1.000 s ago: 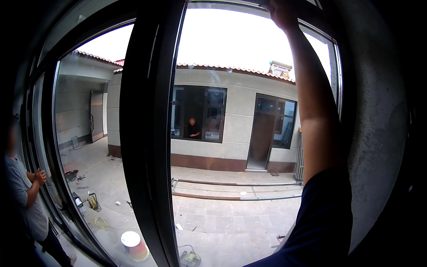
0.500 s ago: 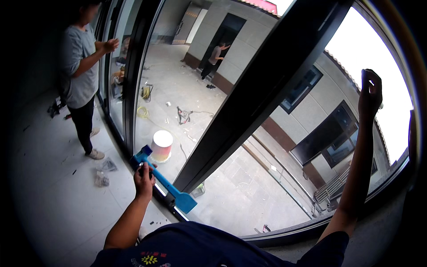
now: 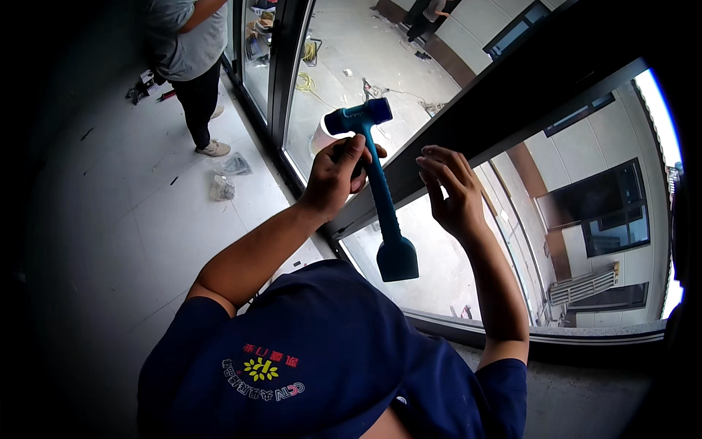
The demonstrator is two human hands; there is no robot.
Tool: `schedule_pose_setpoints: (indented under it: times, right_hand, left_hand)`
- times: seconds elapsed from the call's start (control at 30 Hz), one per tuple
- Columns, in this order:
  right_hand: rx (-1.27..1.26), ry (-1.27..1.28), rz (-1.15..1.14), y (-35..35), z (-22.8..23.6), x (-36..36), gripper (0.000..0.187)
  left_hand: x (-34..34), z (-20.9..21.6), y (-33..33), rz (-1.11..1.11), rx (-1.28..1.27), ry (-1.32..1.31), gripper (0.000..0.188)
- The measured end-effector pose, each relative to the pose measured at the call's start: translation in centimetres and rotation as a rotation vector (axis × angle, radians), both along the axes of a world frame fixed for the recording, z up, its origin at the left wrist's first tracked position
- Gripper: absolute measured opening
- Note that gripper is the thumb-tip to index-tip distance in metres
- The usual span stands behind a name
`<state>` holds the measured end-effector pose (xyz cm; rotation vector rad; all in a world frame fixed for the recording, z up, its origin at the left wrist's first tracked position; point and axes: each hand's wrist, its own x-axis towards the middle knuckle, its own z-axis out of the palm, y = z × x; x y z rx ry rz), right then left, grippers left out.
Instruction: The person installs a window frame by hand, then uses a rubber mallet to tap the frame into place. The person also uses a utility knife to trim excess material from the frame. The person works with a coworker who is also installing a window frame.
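Note:
My left hand [image 3: 338, 175] grips a blue mallet [image 3: 382, 194] just below its double-faced head, which is topmost. The handle hangs down toward my chest and flares into a flat, broad end. Something dark also shows between those fingers, too hidden to name. To the right of the mallet, my right hand [image 3: 452, 189] is raised with its fingers apart and slightly bent, holding nothing. Behind both hands runs a thick dark window frame post [image 3: 504, 110], slanting across large glass panes.
A person in a grey shirt [image 3: 191, 44] stands at the far left beside the glazing. Clear plastic bags [image 3: 232, 164] lie on the tiled floor [image 3: 131, 234]. Beyond the glass are a white bucket [image 3: 322, 137], a yellow hose [image 3: 307, 83], a ladder-like metal rack [image 3: 583, 284] and another person [image 3: 431, 13].
My right hand has come down from high at the right to beside the mallet. My left hand has lifted the mallet and turned it more upright. The view has tilted downward.

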<state>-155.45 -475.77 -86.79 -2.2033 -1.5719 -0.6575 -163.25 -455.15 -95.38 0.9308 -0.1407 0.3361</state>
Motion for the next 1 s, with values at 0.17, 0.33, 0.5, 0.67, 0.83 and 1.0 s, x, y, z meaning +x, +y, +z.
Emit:
schedule_pose_setpoints:
  times: [0.17,0.33,0.5,0.67,0.83,1.0]
  right_hand:
    - [-0.129,-0.213,-0.029,0.4,0.1,-0.4,0.068]
    - [-0.034,-0.223,0.171,1.1,-0.2,0.3,0.041]
    - [-0.077,-0.256,0.175,-0.1,-1.0,-1.2,0.034]
    - [0.015,-0.077,0.121,-1.9,-3.2,-2.5,0.040]
    - [0.165,0.216,0.049,-3.7,-6.8,-4.1,0.029]
    - [0.396,0.681,-0.124,-6.7,-10.6,-8.2,0.014]
  left_hand:
    - [0.4,1.7,-0.3,-0.161,-0.088,0.066,0.034]
    - [0.7,1.8,-0.9,-0.395,-0.191,0.117,0.037]
    - [0.3,2.8,-2.3,-0.546,-0.264,0.240,0.032]
    - [0.5,1.0,-2.9,-0.672,-0.197,0.294,0.033]
    - [-0.6,-1.2,-3.5,-0.716,-0.048,0.444,0.034]
    - [-1.7,-4.3,-2.3,-0.840,0.003,0.470,0.033]
